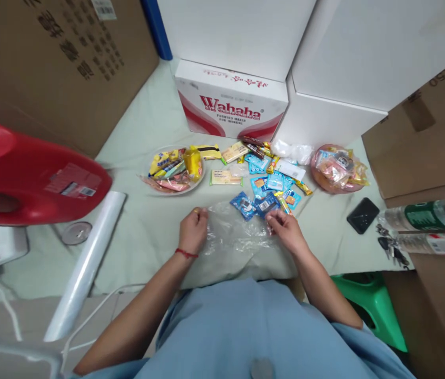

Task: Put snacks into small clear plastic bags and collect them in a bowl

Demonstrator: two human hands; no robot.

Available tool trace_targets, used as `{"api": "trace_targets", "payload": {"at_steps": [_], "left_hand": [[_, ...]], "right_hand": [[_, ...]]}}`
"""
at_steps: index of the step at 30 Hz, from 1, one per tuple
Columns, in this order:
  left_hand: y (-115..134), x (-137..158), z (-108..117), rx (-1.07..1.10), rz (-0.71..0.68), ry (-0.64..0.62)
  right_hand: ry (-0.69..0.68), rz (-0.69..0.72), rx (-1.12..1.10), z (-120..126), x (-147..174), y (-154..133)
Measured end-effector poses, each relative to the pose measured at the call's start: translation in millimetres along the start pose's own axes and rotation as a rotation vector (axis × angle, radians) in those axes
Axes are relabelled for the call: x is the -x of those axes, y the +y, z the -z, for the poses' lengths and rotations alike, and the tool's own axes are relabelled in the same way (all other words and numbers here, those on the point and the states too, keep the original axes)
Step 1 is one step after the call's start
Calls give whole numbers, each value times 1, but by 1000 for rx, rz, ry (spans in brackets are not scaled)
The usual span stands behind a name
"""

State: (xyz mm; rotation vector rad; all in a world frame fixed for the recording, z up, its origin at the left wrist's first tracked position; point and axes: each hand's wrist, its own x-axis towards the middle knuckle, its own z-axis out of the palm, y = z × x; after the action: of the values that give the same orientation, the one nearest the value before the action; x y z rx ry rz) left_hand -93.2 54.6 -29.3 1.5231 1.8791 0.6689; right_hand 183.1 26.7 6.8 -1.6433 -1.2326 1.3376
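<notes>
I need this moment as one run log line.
left hand: holding clear bag; right hand: at bag's right side; blue packets: on table

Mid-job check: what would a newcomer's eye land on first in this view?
Probably the big red container jutting in from the left edge, then the white-and-red Wahaha box at the back of the table. Nearer, a clear plastic bag spans the left hand and right hand, with bright snack packets scattered beyond it.

A bowl [195, 188] sits left of the snack pile [275, 181], another bowl [320, 180] right, with a phone [363, 215] farther right. Behind the pile stands a carton [232, 108]; before it is a plastic bag [234, 231].
</notes>
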Motion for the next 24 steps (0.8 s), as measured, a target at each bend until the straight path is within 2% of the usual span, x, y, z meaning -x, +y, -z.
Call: {"api": "trace_targets", "payload": {"at_steps": [6,8,10,12,13,14,16,18,21,24], "left_hand": [[-19,21,20,-38,88,96],[-26,30,19,-110,78,184],[-34,38,14,-212,-26,360],[-43,43,8,-307,-225,550],[-46,44,6,-348,-344,602],[-48,44,3,-384,-462,604],[-49,41,0,-431,-656,463],[-45,38,-2,-450,-729,230],[-35,35,-4,-464,-619,-6],[-28,38,-3,-462,-519,-99]], "right_hand": [[67,-95,-42,2,-4,21],[59,-102,-36,-3,-8,25],[45,-106,-32,-8,-12,27],[26,-104,-20,-11,-18,28],[11,-96,-5,-11,-20,28],[-1,-87,12,-10,-23,27],[-16,-73,25,-7,-26,24],[-25,-84,-37,-3,-25,20],[-113,-102,-185,6,-12,15],[-248,-141,-212,13,10,13]]}}
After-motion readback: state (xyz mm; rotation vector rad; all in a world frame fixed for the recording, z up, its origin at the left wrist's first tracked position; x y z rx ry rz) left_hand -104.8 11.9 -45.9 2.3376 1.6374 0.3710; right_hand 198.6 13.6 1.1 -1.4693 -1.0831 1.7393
